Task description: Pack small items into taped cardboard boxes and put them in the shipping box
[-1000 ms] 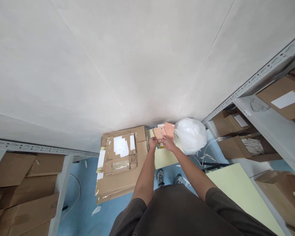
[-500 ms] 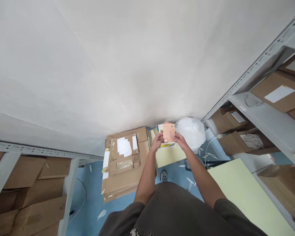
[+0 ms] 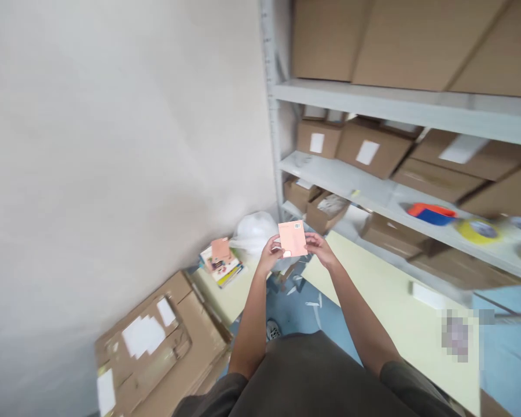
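Head view: a pink card (image 3: 292, 238) is held up in the air in front of a white bag (image 3: 254, 229), pinched at its left edge by the left hand (image 3: 271, 253) and at its right edge by the right hand (image 3: 319, 250), both closed on it. Only the edges are gripped, seemingly so that the printed face is kept uncovered and turned to the eye. Books (image 3: 222, 265) are left stacked on a low table (image 3: 226, 292) by the wall, next to flattened cardboard (image 3: 156, 341).

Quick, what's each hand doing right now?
Left hand: holding the pink card by its left edge.
Right hand: holding the same card by its right edge.
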